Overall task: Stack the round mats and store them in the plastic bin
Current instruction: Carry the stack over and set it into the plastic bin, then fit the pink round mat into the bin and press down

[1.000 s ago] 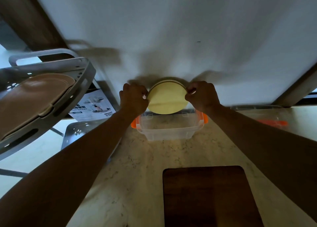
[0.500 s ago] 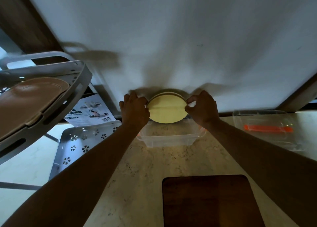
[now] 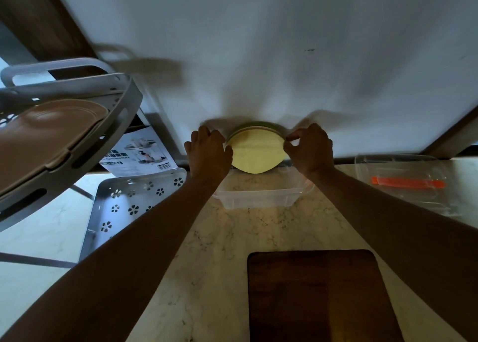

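A stack of round mats (image 3: 254, 151), pale yellow in front with a green edge behind, stands on edge against the white wall. Its lower rim sits at the far side of the clear plastic bin (image 3: 258, 199) on the marble counter. My left hand (image 3: 207, 151) grips the stack's left edge. On the right edge, the fingertips of my right hand (image 3: 309, 148) pinch the stack. The bin's inside looks bare apart from the mats' lower edge; its far wall is hidden behind them.
A clear lid with an orange clip (image 3: 407, 181) lies right of the bin. A dark wooden board (image 3: 318, 295) lies near me. To the left stand a grey tiered rack (image 3: 77, 124) holding a brown tray, a perforated shelf (image 3: 129, 202) and a leaflet (image 3: 139, 153).
Both hands and the mats have lowered from above the bin toward its far side. The view has tilted, so the lid on the right shows more fully.
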Motion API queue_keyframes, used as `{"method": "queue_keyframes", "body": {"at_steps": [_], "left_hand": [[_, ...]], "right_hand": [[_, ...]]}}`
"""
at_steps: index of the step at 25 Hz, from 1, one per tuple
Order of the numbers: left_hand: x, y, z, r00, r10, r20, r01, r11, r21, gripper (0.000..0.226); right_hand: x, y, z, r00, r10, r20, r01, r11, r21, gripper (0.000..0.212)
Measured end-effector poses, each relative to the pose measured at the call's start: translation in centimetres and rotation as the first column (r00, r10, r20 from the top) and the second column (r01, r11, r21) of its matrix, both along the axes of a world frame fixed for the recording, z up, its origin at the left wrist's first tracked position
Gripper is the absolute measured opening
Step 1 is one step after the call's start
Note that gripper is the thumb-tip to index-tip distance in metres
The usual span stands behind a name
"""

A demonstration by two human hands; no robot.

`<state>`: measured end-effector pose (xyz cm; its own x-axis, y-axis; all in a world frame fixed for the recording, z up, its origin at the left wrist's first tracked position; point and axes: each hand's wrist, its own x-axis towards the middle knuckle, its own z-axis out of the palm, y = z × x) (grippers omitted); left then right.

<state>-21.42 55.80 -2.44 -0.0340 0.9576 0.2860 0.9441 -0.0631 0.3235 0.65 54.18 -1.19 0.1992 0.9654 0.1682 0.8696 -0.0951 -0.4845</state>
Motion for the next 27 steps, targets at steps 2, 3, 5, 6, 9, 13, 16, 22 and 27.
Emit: {"method": "queue_keyframes", "body": {"at_steps": [2, 3, 5, 6, 9, 13, 16, 22, 27], "left_hand": [[-0.1, -0.3, 0.6, 1.0, -0.007, -0.005, 0.007, 1.0, -0.023, 0.027], [-0.1, -0.6, 0.9, 1.0, -0.01, -0.003, 0.009, 0.999, -0.037, 0.029], [-0.4, -1.5, 2.0, 1.0, -0.021, 0.012, 0.022, 0.998, -0.059, 0.032], [-0.5, -2.1, 2.7, 0.999, -0.032, 0.036, 0.034, 0.997, -0.072, 0.034], [-1.4, -4.1, 4.8, 0.988, -0.037, 0.148, 0.06, 0.986, -0.156, 0.04], [-2.8, -8.3, 8.1, 0.984, -0.035, 0.177, 0.07, 0.978, -0.195, 0.044], [-3.5, -12.5, 11.0, 0.98, -0.024, 0.198, 0.065, 0.977, -0.204, 0.046], [-6.1, -20.7, 15.1, 0.974, -0.003, 0.225, 0.041, 0.985, -0.168, 0.04], [-10.3, -24.8, 18.5, 0.983, 0.009, 0.183, 0.009, 0.995, -0.099, 0.043]], "right_hand": [[-0.2, -0.1, 0.4, 1.0, -0.008, 0.005, 0.008, 1.0, 0.014, 0.025], [-0.2, -0.3, 0.6, 1.0, -0.006, 0.009, 0.006, 1.0, 0.011, 0.026], [-0.3, -0.8, 1.5, 1.0, 0.01, -0.005, -0.01, 1.0, 0.009, 0.029], [-0.4, -1.2, 1.9, 0.999, 0.022, -0.026, -0.022, 1.0, 0.014, 0.029], [-1.4, -2.8, 3.7, 0.991, 0.065, -0.119, -0.066, 0.998, 0.0, 0.029], [-3.9, -6.2, 6.9, 0.974, 0.149, -0.17, -0.161, 0.985, -0.059, 0.031], [-5.6, -9.4, 9.9, 0.955, 0.192, -0.226, -0.21, 0.976, -0.056, 0.034], [-10.3, -15.7, 15.3, 0.924, 0.347, -0.161, -0.353, 0.935, -0.015, 0.029], [-15.1, -18.8, 18.1, 0.893, 0.383, -0.236, -0.394, 0.919, 0.001, 0.037]]}}
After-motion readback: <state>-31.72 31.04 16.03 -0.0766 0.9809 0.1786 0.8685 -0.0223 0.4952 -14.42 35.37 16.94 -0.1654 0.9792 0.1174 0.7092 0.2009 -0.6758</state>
